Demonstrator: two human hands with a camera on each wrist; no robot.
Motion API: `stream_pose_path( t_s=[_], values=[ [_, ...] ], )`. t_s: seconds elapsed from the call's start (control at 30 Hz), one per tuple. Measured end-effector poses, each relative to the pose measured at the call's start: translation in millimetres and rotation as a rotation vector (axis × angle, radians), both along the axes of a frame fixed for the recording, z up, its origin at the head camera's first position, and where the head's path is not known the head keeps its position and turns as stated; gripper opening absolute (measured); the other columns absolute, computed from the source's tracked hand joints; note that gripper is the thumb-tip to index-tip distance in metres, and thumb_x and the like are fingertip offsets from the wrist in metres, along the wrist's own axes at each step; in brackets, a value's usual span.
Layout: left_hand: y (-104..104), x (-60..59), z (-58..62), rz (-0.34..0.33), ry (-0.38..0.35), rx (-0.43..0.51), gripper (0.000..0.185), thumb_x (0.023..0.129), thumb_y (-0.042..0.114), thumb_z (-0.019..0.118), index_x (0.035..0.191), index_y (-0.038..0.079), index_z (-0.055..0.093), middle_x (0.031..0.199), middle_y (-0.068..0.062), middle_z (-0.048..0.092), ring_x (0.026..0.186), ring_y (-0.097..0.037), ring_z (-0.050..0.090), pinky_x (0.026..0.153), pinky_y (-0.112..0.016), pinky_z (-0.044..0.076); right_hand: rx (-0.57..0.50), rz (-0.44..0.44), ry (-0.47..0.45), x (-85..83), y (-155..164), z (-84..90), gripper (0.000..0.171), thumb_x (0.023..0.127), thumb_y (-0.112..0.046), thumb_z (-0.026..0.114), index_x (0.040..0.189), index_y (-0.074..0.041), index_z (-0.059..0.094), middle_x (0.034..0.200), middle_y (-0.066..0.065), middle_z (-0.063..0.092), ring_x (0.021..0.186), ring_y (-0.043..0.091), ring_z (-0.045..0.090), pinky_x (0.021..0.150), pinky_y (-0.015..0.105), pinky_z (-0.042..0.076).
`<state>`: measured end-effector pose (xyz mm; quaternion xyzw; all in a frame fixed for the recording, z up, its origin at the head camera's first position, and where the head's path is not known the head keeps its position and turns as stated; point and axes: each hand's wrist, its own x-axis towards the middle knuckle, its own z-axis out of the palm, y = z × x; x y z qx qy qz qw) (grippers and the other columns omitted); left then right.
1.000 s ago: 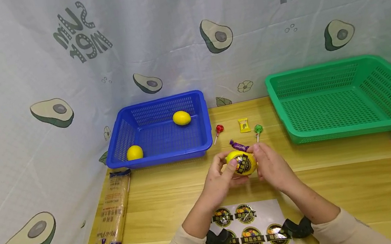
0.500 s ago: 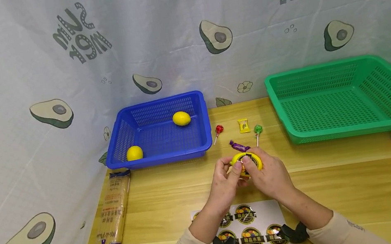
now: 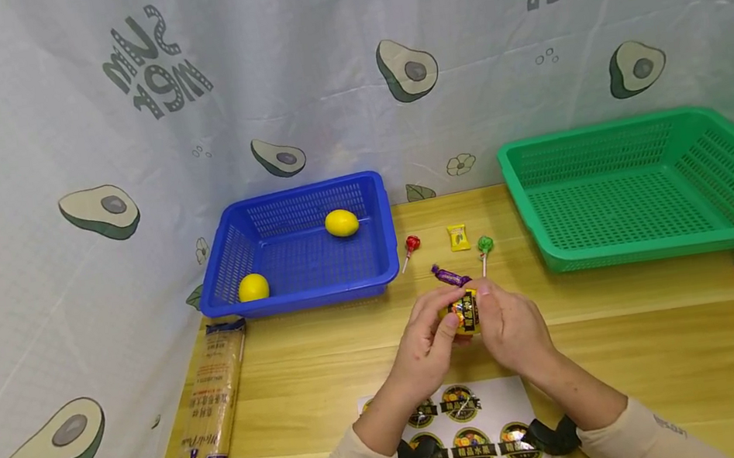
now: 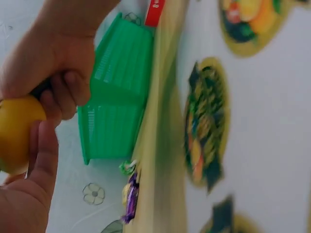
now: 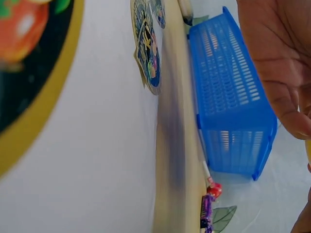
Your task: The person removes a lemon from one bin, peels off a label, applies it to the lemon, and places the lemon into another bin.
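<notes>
**Lemon held between both hands above the worktop**

At the far left a pasta packet (image 3: 207,423) lies on the worktop (image 3: 635,332). Behind it a blue basket (image 3: 305,288) holds two lemons. At the centre, the left hand (image 3: 425,342) curls its fingers round the left side of a stickered lemon (image 3: 465,311); the right hand (image 3: 511,326) pinches its right side. A sticker sheet (image 3: 465,422) lies beneath the wrists. A green basket (image 3: 651,244) stands to the right.
</notes>
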<state>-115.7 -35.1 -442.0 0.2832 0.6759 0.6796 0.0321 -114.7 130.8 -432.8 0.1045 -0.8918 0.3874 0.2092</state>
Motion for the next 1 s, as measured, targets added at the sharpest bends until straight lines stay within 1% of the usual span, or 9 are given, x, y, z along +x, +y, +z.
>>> stream_pose_path(
  t_s=[0.17,0.3,0.4,0.47,0.63,0.7,0.77,0.9,1.0],
  values=[
    [-5.5,-0.6,4.6,-0.012,-0.041,-0.050,0.044,0.098,0.005,0.065,0.141,0.007,0.052,0.144,-0.018,0.044,0.101,-0.004,0.063,0.081,-0.030,0.062,-0.056,0.043,-0.061,1.9,1.6,2.1,0.043,0.111,-0.017,0.030,0.107,-0.005,0.071,0.084,0.011,0.074,0.069,0.018,0.062,0.055,0.028,0.048],
    [-7.7,-2.9,7.0,0.000,-0.089,-0.072,0.049,0.093,0.002,0.072,0.138,0.010,0.053,0.137,-0.017,0.046,0.091,-0.006,0.065,0.078,-0.022,0.060,-0.128,0.067,-0.234,3.6,8.5,7.6,0.052,0.114,-0.029,0.023,0.117,-0.005,0.070,0.084,0.010,0.069,0.074,0.016,0.059,0.064,0.028,0.049],
    [-7.0,-5.9,5.2,0.015,-0.134,-0.088,0.050,0.092,0.004,0.074,0.136,0.013,0.053,0.133,-0.016,0.046,0.089,-0.008,0.064,0.077,-0.021,0.060,-0.145,0.043,-0.367,6.3,17.8,10.7,0.054,0.113,-0.040,0.024,0.125,-0.008,0.066,0.079,0.008,0.059,0.068,0.015,0.052,0.061,0.029,0.044],
    [-5.9,-7.5,2.3,0.014,-0.164,-0.102,0.051,0.092,0.005,0.074,0.137,0.015,0.053,0.133,-0.014,0.046,0.090,-0.008,0.063,0.078,-0.021,0.059,-0.132,0.023,-0.417,10.0,26.5,10.2,0.049,0.112,-0.042,0.029,0.130,-0.011,0.062,0.081,0.009,0.058,0.066,0.014,0.050,0.060,0.029,0.042],
    [-4.0,-8.7,-5.8,-0.008,-0.227,-0.123,0.052,0.092,0.007,0.075,0.139,0.016,0.053,0.135,-0.011,0.044,0.093,-0.010,0.063,0.082,-0.020,0.058,-0.106,-0.064,-0.435,23.0,57.7,2.7,0.043,0.109,-0.038,0.045,0.144,-0.013,0.051,0.103,0.015,0.067,0.074,0.002,0.052,0.063,0.026,0.043],
    [-4.1,-8.3,-7.8,-0.008,-0.240,-0.129,0.052,0.092,0.007,0.074,0.138,0.015,0.053,0.134,-0.011,0.044,0.093,-0.010,0.063,0.082,-0.020,0.058,-0.134,-0.103,-0.428,27.4,73.7,0.4,0.047,0.108,-0.036,0.049,0.149,-0.013,0.046,0.113,0.017,0.064,0.081,-0.004,0.050,0.063,0.025,0.045],
    [-4.3,-8.1,-9.1,-0.001,-0.248,-0.136,0.052,0.091,0.007,0.075,0.138,0.015,0.053,0.133,-0.011,0.044,0.092,-0.010,0.063,0.082,-0.019,0.057,-0.174,-0.160,-0.416,29.7,90.9,0.1,0.053,0.106,-0.037,0.052,0.153,-0.013,0.041,0.120,0.013,0.059,0.087,-0.008,0.047,0.063,0.022,0.045],
    [-4.0,-8.2,-8.9,0.013,-0.259,-0.153,0.052,0.092,0.009,0.075,0.138,0.016,0.053,0.132,-0.010,0.045,0.090,-0.010,0.064,0.081,-0.018,0.057,-0.313,-0.290,-0.398,28.7,126.6,2.7,0.060,0.104,-0.037,0.057,0.157,-0.023,0.034,0.114,-0.008,0.047,0.086,-0.008,0.049,0.062,0.016,0.049],
    [-3.8,-8.3,-8.9,0.017,-0.265,-0.159,0.052,0.092,0.010,0.075,0.138,0.018,0.053,0.133,-0.010,0.044,0.090,-0.010,0.064,0.082,-0.018,0.057,-0.387,-0.355,-0.386,24.4,151.0,5.2,0.063,0.103,-0.036,0.058,0.159,-0.031,0.029,0.106,-0.015,0.041,0.078,-0.007,0.054,0.061,0.014,0.051]
  ],
)
